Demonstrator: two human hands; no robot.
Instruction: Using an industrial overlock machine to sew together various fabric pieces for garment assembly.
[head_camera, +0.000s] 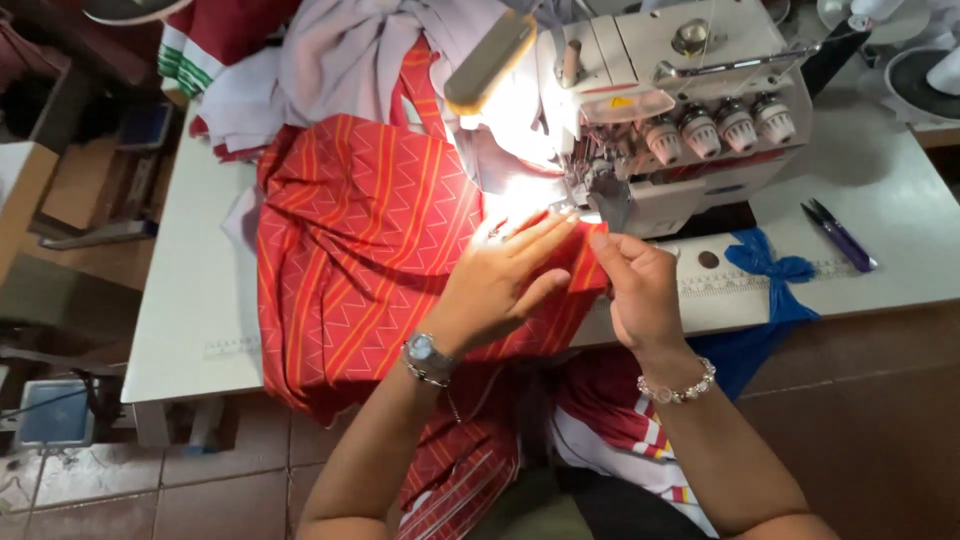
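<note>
The fingers of the left hand (500, 285) lie flat and extended, pressing the red patterned fabric (360, 240) down just in front of the presser foot of the sewing machine (670, 100); nothing is enclosed in this hand. The right hand (635, 285) pinches the fabric's near edge between thumb and forefinger, directly below the machine's needle area. The fabric appears thin, soft and light; it folds and drapes freely, so it will likely shift or pucker unless held taut. Grip is best taken at the edge close to the machine, with one flat palm as a guide. The bulk of the fabric spreads left of the machine across the white table (190, 300) and hangs over its front edge. A pair of purple-handled snips (840, 235) lies right of the machine.
</note>
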